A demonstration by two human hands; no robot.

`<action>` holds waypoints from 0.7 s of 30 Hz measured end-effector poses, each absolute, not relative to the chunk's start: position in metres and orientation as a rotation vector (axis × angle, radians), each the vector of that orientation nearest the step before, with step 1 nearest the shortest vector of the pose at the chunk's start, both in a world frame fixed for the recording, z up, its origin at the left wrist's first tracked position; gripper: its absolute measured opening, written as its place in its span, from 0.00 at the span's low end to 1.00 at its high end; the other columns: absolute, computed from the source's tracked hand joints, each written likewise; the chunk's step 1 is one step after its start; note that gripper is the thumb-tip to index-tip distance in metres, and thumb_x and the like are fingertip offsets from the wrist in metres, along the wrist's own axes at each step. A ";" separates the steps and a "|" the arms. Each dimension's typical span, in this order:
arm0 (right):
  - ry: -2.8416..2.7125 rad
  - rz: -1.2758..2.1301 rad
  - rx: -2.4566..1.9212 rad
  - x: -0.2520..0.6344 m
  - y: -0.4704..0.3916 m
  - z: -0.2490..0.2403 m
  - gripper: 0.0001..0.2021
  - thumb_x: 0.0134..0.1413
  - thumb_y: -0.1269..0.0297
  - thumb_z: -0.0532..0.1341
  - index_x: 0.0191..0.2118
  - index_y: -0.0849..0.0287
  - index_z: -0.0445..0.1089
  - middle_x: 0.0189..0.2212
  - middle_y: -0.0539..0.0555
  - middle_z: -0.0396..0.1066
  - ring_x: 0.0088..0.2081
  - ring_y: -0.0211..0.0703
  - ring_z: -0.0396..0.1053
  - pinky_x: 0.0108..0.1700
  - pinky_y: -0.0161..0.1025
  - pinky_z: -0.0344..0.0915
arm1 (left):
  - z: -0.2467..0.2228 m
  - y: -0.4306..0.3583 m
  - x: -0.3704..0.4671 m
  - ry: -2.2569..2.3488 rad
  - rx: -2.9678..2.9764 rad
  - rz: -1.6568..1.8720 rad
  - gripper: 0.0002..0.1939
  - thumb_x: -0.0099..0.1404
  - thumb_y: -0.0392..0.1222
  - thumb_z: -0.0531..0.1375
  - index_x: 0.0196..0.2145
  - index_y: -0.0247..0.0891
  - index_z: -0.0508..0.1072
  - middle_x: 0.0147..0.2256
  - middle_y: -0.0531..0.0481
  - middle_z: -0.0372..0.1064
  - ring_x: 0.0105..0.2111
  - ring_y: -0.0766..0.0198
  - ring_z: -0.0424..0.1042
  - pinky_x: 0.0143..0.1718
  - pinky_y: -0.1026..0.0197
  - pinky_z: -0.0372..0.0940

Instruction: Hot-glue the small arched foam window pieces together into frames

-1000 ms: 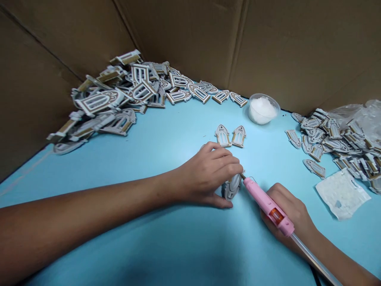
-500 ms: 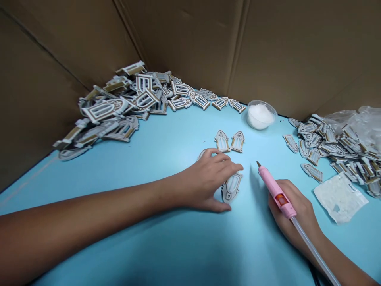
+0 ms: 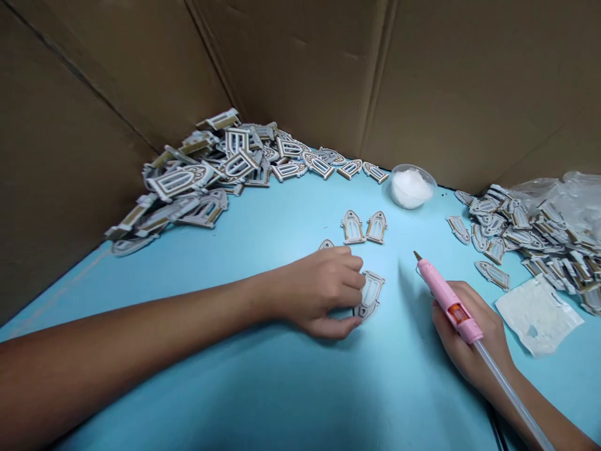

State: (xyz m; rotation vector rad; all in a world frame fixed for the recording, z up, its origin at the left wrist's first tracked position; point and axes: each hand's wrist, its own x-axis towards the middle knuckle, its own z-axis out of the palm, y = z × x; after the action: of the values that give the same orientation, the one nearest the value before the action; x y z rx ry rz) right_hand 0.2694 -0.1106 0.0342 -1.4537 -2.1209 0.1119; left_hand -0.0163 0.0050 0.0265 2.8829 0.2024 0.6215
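My left hand (image 3: 331, 291) rests on the blue surface with its fingers curled and its thumb apart from them. Thumb and forefinger are at the left edge of a small arched window-shaped piece (image 3: 372, 289), white and grey, lying flat; whether they press on it I cannot tell. Behind the hand, another arched piece (image 3: 326, 244) is mostly hidden. Two more arched pieces, a left one (image 3: 353, 227) and a right one (image 3: 376, 227), lie side by side farther back. In my right hand (image 3: 474, 332) is a pink hot glue gun (image 3: 446, 294), pen-shaped, tip raised up and left, with a clear glue stick (image 3: 509, 391) at its rear.
A large heap of window pieces (image 3: 188, 181) lies at the back left. Beside the cardboard wall (image 3: 300, 69) stands a clear cup of white material (image 3: 412, 186). At right are a pile of smaller arched pieces (image 3: 521, 232), a plastic bag (image 3: 580, 197) and a stained white sheet (image 3: 538, 316).
My left fingers have curled in from stretching across the arched piece, uncovering more of it. My right hand has shifted slightly right with the glue gun. The view has turned a little.
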 end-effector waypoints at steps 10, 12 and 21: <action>-2.104 0.033 -1.438 0.266 -0.109 0.035 0.09 0.64 0.72 0.58 0.48 0.54 0.67 0.39 0.56 0.75 0.34 0.44 0.75 0.34 0.39 0.71 | 0.008 0.018 -0.010 0.829 2.859 0.459 0.36 0.70 0.55 0.55 0.69 0.33 0.61 0.67 0.31 0.60 0.67 0.35 0.56 0.59 0.39 0.56; -2.092 0.035 -1.427 0.262 -0.107 0.035 0.09 0.63 0.73 0.57 0.46 0.54 0.67 0.37 0.54 0.75 0.33 0.43 0.75 0.33 0.37 0.70 | 0.008 0.019 -0.008 0.758 2.820 0.435 0.35 0.70 0.55 0.55 0.69 0.33 0.60 0.68 0.32 0.60 0.68 0.37 0.54 0.63 0.37 0.50; -1.997 0.047 -1.490 0.260 -0.106 0.037 0.06 0.65 0.71 0.58 0.44 0.55 0.69 0.36 0.53 0.75 0.34 0.42 0.75 0.34 0.37 0.71 | 0.011 0.010 -0.014 0.537 2.728 0.524 0.29 0.64 0.48 0.62 0.61 0.36 0.67 0.64 0.34 0.65 0.65 0.40 0.60 0.60 0.42 0.51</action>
State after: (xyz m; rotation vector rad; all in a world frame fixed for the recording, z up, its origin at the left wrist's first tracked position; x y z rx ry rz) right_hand 0.2603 -0.1056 0.0375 -1.4900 -1.9972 0.0469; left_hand -0.0140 0.0098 0.0111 2.7285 0.5374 0.5238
